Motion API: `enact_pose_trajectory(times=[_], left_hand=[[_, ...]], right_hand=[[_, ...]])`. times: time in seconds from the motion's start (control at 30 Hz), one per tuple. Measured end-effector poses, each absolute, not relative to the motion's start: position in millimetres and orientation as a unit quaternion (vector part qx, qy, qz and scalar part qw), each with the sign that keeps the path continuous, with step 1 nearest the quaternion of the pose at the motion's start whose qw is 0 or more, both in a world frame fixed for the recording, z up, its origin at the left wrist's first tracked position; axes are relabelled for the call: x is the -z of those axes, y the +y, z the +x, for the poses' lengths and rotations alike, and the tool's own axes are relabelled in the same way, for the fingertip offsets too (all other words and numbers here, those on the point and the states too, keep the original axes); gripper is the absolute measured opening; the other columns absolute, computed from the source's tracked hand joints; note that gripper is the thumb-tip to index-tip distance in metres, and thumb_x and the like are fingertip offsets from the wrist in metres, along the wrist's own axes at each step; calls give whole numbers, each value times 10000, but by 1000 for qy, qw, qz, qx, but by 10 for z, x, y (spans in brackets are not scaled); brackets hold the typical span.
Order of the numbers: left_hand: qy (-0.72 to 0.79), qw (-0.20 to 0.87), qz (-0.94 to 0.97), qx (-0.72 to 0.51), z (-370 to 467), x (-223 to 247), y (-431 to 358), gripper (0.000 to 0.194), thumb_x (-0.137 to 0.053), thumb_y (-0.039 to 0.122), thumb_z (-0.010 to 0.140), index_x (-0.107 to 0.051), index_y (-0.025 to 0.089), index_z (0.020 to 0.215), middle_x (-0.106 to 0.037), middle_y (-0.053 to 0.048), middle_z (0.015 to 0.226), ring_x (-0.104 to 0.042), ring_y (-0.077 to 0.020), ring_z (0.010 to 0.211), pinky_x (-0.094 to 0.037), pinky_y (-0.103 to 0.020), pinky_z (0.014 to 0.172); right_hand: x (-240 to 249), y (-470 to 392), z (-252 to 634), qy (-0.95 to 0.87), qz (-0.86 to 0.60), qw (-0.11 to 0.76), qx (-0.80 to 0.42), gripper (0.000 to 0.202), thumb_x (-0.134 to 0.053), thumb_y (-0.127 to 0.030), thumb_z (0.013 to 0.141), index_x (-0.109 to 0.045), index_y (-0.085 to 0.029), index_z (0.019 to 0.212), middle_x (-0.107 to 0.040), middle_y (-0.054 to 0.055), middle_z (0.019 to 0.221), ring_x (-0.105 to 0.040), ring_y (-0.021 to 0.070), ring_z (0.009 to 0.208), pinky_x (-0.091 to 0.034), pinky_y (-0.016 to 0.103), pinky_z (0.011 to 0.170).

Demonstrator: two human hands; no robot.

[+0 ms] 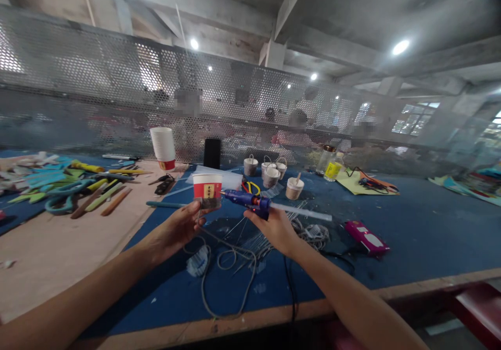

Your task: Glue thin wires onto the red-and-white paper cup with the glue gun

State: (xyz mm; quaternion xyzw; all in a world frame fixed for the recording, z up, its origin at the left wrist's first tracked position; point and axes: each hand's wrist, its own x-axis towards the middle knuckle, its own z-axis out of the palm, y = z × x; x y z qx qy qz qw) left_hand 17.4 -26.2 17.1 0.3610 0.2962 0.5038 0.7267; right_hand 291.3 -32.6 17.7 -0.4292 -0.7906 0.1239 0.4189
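A red and white paper cup (pixel 207 190) is held upright by my left hand (pixel 180 230), whose fingers are at its lower side. Grey cord is wrapped round the cup's base, and its loose length (pixel 229 258) trails in loops over the blue table. My right hand (pixel 277 229) grips a blue glue gun (pixel 245 198), with a clear glue stick (pixel 301 212) sticking out of its back. The gun's nozzle points left and is at the cup's right side; whether it touches cannot be made out.
Small cord-covered cups (pixel 271 177) stand behind the glue gun, near a stack of paper cups (pixel 163 146) and a black phone (pixel 212 153). Scissors (pixel 62 198) and coloured strips lie left. A magenta device (pixel 367 237) and a bottle (pixel 333 167) are right.
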Motion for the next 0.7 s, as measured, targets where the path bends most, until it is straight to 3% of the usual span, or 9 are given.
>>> enact_pose_trajectory(times=[0.17,0.3,0.4,0.53,0.7], left_hand=[[306,725,348,-509,160,-168,-266,303,-749,234,892,-729,143,1180,-748,-158,1189,-640,-88,632,-587,-173,587],[315,718,357,-508,173,-218,-304,281,-734,232,903,-737,145,1170,-736,-159,1247,-642,-87,637,-595,-176,597],[321,708,369,-509,188,-233,-310,300,-744,237,894,-736,134,1176,-722,-171,1282,-646,-92,641,-597,-184,592],[330,695,378,-515,198,-189,-279,338,-794,261,848,-741,140,1160,-734,-173,1262,-663,-103,640,-593,-193,580],[330,690,374,-525,212,-132,-241,269,-840,222,794,-758,150,1039,-781,-107,1010,-683,-122,627,-582,-193,562]], right_hand=[[-245,-230,2923,-674,-438,492,-335,310,-672,-500,893,-577,-219,980,-537,-57,618,-518,145,555,-428,272,580],[-245,-90,2975,-570,-407,542,-464,279,-685,-427,836,-539,-202,915,-532,-64,651,-473,102,504,-400,249,521],[-178,41,3042,-549,-454,535,-454,327,-711,-465,790,-613,-173,898,-614,-18,734,-547,121,578,-431,256,564],[-60,166,3160,-580,-541,473,-383,393,-718,-542,766,-678,-152,779,-598,-20,652,-536,137,631,-398,252,591],[63,254,3263,-638,-608,384,-275,403,-782,-548,702,-624,-178,701,-560,-39,585,-536,139,591,-339,243,544]])
